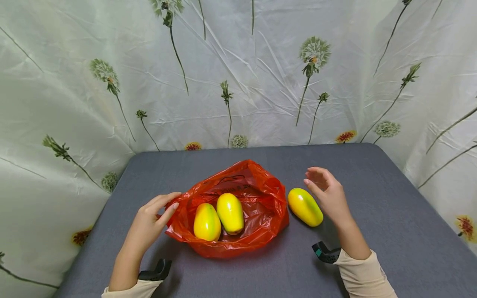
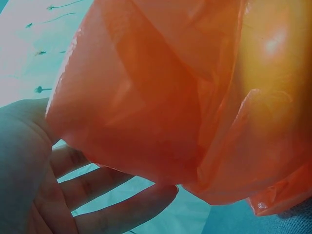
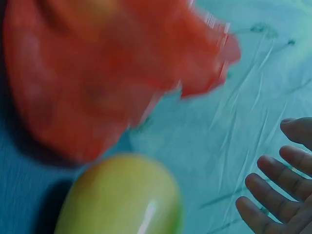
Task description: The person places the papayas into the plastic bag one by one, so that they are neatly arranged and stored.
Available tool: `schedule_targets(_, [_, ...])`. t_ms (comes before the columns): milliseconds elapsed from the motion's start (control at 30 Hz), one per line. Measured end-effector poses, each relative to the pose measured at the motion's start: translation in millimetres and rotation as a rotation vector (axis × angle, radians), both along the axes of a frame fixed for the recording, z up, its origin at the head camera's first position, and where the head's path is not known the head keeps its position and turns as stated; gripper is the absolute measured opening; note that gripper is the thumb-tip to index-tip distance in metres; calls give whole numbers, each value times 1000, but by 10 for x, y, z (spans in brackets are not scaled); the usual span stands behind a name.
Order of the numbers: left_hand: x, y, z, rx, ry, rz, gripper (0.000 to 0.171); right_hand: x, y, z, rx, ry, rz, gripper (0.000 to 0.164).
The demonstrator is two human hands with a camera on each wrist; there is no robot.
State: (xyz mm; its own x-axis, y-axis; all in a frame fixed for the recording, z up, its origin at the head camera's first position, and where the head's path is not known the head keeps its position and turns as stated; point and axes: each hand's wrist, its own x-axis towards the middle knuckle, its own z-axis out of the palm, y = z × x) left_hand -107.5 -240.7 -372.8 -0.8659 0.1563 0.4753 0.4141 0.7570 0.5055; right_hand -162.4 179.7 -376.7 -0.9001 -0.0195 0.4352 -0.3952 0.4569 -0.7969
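A red plastic bag [image 1: 261,231] lies with its mouth spread wide on the grey table. Inside it rest two yellow mangoes, the left mango [image 1: 206,221] and the right mango [image 1: 230,213], side by side. My left hand [image 1: 149,221] holds the bag's left rim between thumb and fingers; several of its fingers [image 2: 102,187] show below the plastic in the left wrist view. A third mango [image 1: 304,207], yellow with a green streak, lies on the table just right of the bag. Beside and above it is my right hand [image 1: 331,198], fingers loosely bent and holding nothing.
The grey table [image 1: 179,174] has its far edge against a pale curtain [image 1: 261,82] printed with dandelions and other flowers. A dark wrist device [image 1: 156,271] is on the left wrist, and another device [image 1: 326,252] is on the right.
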Motion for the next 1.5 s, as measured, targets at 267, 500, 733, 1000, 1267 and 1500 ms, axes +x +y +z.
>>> schedule_targets(267, [4,1,8,-2,-7,6,33,-107,175,-197,69,-262,25,42])
schedule_targets(500, [7,-11,12,6,-24,6,33,-166,256,-325,41,-435,87,50])
schedule_targets(733, [9,-8,18,1,-28,8,32,-198,322,-429,71,-555,155,55])
schedule_targets(1000, [11,-3,20,15,-34,4,32,-202,334,-472,49,-571,185,52])
schedule_targets(1267, [8,-6,13,14,-35,4,31,-174,314,-385,28,-478,124,49])
schedule_targets(1500, [0,-17,1,17,-26,-5,31,-125,268,-251,-49,-392,82,46])
